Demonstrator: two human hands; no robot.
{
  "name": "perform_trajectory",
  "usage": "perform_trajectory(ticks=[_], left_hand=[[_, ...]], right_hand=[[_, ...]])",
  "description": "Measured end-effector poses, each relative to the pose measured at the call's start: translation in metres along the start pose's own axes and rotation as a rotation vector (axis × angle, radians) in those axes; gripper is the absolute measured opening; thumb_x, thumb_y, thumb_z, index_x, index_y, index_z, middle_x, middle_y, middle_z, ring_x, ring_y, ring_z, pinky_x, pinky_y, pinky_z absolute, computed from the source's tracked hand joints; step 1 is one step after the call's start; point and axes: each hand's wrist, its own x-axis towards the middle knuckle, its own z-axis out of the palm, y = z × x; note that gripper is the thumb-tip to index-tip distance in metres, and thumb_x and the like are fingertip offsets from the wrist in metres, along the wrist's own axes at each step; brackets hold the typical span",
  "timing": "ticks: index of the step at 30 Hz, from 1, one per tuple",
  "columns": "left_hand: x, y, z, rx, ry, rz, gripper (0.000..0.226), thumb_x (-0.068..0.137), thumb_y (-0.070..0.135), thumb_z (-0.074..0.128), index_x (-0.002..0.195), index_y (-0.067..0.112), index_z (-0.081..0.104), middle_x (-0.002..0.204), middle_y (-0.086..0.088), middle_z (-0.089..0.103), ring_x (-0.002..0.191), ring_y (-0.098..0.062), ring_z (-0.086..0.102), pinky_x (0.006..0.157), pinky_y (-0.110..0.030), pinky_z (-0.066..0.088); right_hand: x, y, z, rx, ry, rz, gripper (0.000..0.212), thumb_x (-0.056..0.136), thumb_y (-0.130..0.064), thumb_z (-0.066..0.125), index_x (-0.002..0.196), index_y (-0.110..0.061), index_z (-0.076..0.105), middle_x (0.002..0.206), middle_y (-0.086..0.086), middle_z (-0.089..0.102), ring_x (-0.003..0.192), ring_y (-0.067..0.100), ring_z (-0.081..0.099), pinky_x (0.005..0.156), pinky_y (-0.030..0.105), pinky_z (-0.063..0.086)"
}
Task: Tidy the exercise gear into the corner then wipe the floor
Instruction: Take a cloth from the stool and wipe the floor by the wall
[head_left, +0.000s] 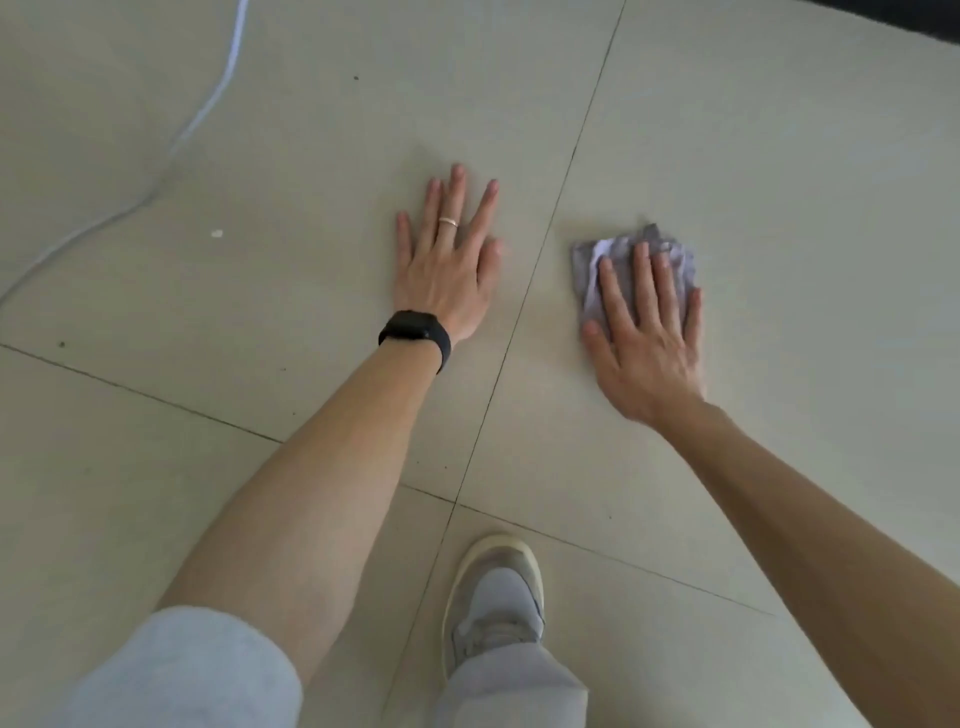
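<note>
open tile floor (753, 156) ahead, white cable (208, 104) far left

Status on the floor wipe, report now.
Left hand flat on floor, empty. Right hand pressing grey cloth down, fingers straight. White cable far left, away from cloth.

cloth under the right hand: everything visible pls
The cloth is small, grey-lilac with a paler patch, soft and crumpled, bunched rather than spread flat. It lies on the pale tiled floor, right of a grout line. The right hand presses on it with straight fingers, covering its near part; only the far and left edges show. The left hand lies flat on the floor, apart from it.
</note>
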Motion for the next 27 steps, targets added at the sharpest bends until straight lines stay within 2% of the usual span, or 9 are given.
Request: perform_trajectory(ticks=[4,7,9,13,15,20,23,25,27], left_hand=[[-0.088,0.0,0.009,-0.065,0.028,-0.024,0.06,0.102,0.047,0.03,0.158,0.033,0.01,0.166,-0.001,-0.003,0.153,-0.024,0.002,0.119,-0.057,0.005],[-0.131,0.003,0.021,-0.007,-0.096,-0.009,0.067,0.099,0.057,0.03,0.157,0.039,0.003,0.166,0.002,-0.013,0.153,-0.025,-0.006,0.119,-0.061,0.001],[-0.141,0.008,0.03,-0.001,-0.148,-0.051,0.067,0.099,0.06,0.024,0.155,0.042,-0.006,0.164,0.005,-0.02,0.152,-0.024,-0.015,0.118,-0.063,-0.002],[-0.139,0.013,0.03,0.007,-0.173,-0.07,0.064,0.1,0.059,0.018,0.153,0.043,-0.013,0.162,0.004,-0.025,0.15,-0.024,-0.02,0.117,-0.062,-0.007],[-0.139,0.016,0.026,0.015,-0.209,-0.084,0.064,0.1,0.059,0.017,0.153,0.043,-0.016,0.162,0.004,-0.027,0.15,-0.024,-0.021,0.117,-0.062,-0.006],[-0.139,0.018,0.02,0.002,-0.252,-0.088,0.065,0.1,0.059,0.018,0.151,0.043,-0.019,0.159,0.005,-0.032,0.149,-0.024,-0.024,0.117,-0.062,-0.007],[-0.137,0.012,0.013,-0.023,-0.255,-0.056,0.064,0.101,0.058,0.017,0.152,0.043,-0.017,0.16,0.006,-0.03,0.149,-0.022,-0.022,0.119,-0.06,-0.004],[-0.143,0.005,0.008,-0.077,-0.204,-0.096,0.062,0.102,0.055,0.02,0.154,0.044,-0.011,0.163,0.007,-0.023,0.151,-0.02,-0.018,0.121,-0.056,-0.003],[-0.155,-0.006,0.004,-0.131,-0.131,-0.201,0.062,0.102,0.053,0.024,0.155,0.043,-0.008,0.164,0.008,-0.019,0.151,-0.018,-0.016,0.121,-0.052,-0.006]], right_hand=[[-0.135,-0.014,0.048,-0.141,-0.129,-0.48,0.06,0.103,-0.048,0.029,0.158,-0.034,0.01,0.167,0.0,0.004,0.154,0.021,0.0,0.117,0.06,0.017],[-0.156,0.014,0.052,-0.189,-0.227,-0.726,0.056,0.105,-0.047,0.028,0.158,-0.034,0.014,0.166,-0.002,0.01,0.154,0.019,0.006,0.119,0.056,0.02],[-0.123,0.026,0.041,-0.227,-0.18,-0.671,0.056,0.105,-0.048,0.02,0.158,-0.034,0.009,0.167,-0.002,0.007,0.154,0.019,0.004,0.12,0.055,0.016],[-0.037,0.028,0.011,0.019,0.009,0.023,0.058,0.105,-0.047,0.016,0.157,-0.036,-0.007,0.166,-0.002,-0.013,0.152,0.017,-0.014,0.122,0.054,-0.003],[-0.041,0.016,0.013,0.053,0.028,0.135,0.06,0.104,-0.047,0.016,0.157,-0.033,-0.008,0.166,0.001,-0.015,0.152,0.019,-0.016,0.121,0.055,-0.005],[-0.155,0.007,0.049,-0.219,-0.1,-0.536,0.059,0.104,-0.046,0.026,0.159,-0.03,0.009,0.167,0.002,0.004,0.154,0.023,0.001,0.118,0.059,0.018],[-0.121,0.022,0.038,-0.297,-0.176,-0.806,0.059,0.104,-0.051,0.024,0.158,-0.034,0.007,0.167,-0.002,0.004,0.154,0.02,0.0,0.121,0.054,0.014],[-0.075,0.019,0.025,-0.328,-0.141,-0.768,0.058,0.104,-0.052,0.016,0.158,-0.035,0.001,0.167,-0.004,-0.002,0.153,0.018,-0.005,0.122,0.053,0.012],[-0.026,0.005,0.011,-0.233,-0.067,-0.488,0.058,0.103,-0.051,0.012,0.157,-0.036,-0.006,0.166,-0.004,-0.01,0.152,0.017,-0.015,0.122,0.055,0.008]])
